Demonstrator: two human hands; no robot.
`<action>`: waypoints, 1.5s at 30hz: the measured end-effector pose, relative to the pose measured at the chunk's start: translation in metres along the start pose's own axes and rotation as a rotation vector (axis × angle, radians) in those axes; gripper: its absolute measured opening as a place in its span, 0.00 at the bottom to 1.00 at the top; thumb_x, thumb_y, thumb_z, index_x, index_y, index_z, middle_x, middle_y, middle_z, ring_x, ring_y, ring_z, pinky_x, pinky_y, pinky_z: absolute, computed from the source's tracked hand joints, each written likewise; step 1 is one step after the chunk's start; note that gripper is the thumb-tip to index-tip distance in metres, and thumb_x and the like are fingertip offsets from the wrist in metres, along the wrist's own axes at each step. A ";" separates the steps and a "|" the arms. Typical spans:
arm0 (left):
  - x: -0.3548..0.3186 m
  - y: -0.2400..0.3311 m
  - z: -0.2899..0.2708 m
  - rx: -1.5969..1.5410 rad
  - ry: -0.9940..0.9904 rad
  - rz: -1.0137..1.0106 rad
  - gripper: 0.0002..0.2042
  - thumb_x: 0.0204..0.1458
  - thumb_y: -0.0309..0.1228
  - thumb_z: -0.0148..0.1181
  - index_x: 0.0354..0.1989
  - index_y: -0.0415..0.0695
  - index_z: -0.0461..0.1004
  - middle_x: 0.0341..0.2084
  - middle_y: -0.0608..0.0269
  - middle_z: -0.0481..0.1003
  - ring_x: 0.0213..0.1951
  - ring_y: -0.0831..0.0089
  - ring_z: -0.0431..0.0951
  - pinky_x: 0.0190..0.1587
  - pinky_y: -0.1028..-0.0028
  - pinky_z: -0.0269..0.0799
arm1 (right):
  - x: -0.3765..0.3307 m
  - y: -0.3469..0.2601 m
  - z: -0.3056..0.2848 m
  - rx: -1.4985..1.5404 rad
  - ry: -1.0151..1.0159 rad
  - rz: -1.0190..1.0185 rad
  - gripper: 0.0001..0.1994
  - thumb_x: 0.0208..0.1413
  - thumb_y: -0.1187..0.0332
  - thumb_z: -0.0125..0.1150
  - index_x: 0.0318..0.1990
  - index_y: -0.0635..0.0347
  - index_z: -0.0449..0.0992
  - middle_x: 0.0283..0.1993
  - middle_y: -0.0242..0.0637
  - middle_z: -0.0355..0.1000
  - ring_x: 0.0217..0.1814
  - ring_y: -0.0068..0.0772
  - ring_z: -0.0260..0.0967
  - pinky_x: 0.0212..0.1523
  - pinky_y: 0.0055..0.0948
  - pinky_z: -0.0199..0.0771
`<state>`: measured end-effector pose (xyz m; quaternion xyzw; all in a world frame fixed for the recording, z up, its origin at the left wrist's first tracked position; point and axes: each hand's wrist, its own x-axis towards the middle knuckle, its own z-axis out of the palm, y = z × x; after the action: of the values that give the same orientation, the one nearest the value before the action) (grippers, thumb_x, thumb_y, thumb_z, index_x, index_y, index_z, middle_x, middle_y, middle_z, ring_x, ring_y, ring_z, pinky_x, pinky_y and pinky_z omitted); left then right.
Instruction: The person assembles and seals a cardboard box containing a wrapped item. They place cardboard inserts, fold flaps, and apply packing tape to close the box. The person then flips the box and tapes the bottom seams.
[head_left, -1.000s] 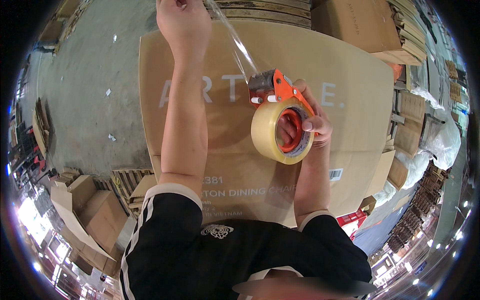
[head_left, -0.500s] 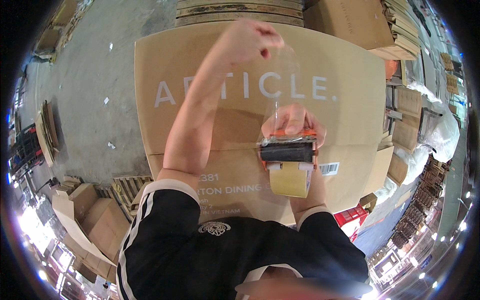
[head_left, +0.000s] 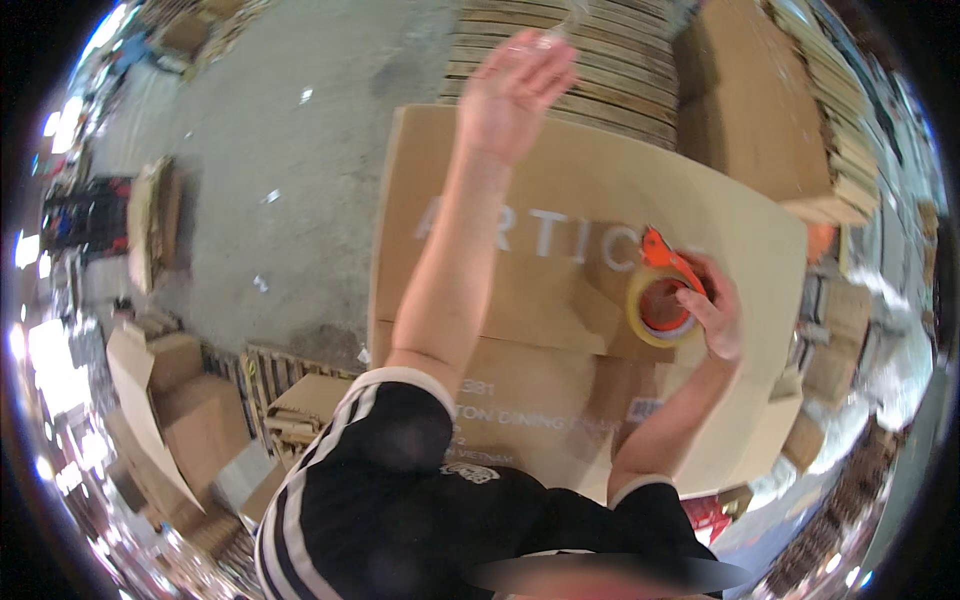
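A large brown cardboard box [head_left: 560, 370] with white print lies in front of me. My left hand [head_left: 515, 90] is stretched out past its far edge, the fingers extended and apart. Just beyond its fingertips is a blurred wisp of clear tape [head_left: 572, 15]; whether it still touches them is hard to make out. Over the right half of the box, my right hand [head_left: 715, 305] grips an orange tape dispenser [head_left: 690, 270]. The dispenser is turned side-on and carries a yellowish tape roll [head_left: 637, 318].
Slatted wooden pallets [head_left: 570, 75] lie beyond the box. A big brown carton [head_left: 750, 110] stands at the far right, with stacked cardboard beside it. On the left, the concrete floor [head_left: 290, 130] has small white scraps. An opened carton [head_left: 195, 400] sits at the lower left.
My left hand has swung farther away from me and its fingers have spread. My right hand has moved right and turned the tape dispenser on its side. The view has shifted left.
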<state>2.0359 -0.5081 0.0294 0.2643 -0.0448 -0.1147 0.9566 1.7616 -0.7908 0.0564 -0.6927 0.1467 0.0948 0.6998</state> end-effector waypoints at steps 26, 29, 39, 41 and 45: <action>0.067 -0.012 -0.018 1.045 0.035 -0.010 0.11 0.41 0.28 0.79 0.27 0.38 0.81 0.25 0.54 0.81 0.32 0.59 0.84 0.36 0.63 0.77 | 0.258 -0.028 0.207 0.415 0.643 -0.456 0.19 0.74 0.76 0.53 0.69 0.68 0.72 0.65 0.55 0.76 0.63 0.44 0.78 0.63 0.38 0.83; 0.068 0.002 -0.025 0.966 -0.036 -0.160 0.11 0.41 0.30 0.81 0.29 0.39 0.85 0.25 0.56 0.84 0.32 0.65 0.85 0.36 0.64 0.78 | 0.258 -0.023 0.198 0.337 0.660 -0.447 0.15 0.74 0.75 0.56 0.64 0.68 0.75 0.61 0.54 0.77 0.60 0.43 0.79 0.61 0.38 0.84; 0.058 0.019 -0.018 1.081 -0.159 -0.146 0.23 0.41 0.38 0.83 0.48 0.45 0.87 0.34 0.57 0.87 0.38 0.64 0.86 0.43 0.64 0.80 | 0.270 -0.002 0.176 0.502 0.611 -0.562 0.11 0.72 0.76 0.59 0.56 0.73 0.74 0.55 0.51 0.76 0.56 0.44 0.78 0.61 0.39 0.83; 0.057 0.021 -0.018 1.071 -0.166 -0.158 0.31 0.40 0.39 0.84 0.56 0.47 0.84 0.38 0.57 0.87 0.41 0.63 0.87 0.45 0.63 0.80 | 0.272 0.001 0.170 0.579 0.567 -0.613 0.10 0.71 0.77 0.59 0.55 0.72 0.73 0.55 0.51 0.76 0.56 0.45 0.78 0.63 0.41 0.81; 0.053 0.027 -0.022 1.227 -0.355 -0.183 0.38 0.39 0.39 0.84 0.63 0.48 0.80 0.40 0.57 0.87 0.43 0.62 0.87 0.47 0.62 0.80 | 0.273 0.002 0.160 0.610 0.495 -0.565 0.12 0.74 0.70 0.56 0.56 0.70 0.73 0.59 0.50 0.75 0.61 0.44 0.75 0.67 0.41 0.77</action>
<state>2.0954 -0.4876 0.0262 0.7430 -0.2370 -0.1912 0.5960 2.0292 -0.6502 -0.0383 -0.4704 0.1360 -0.3141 0.8134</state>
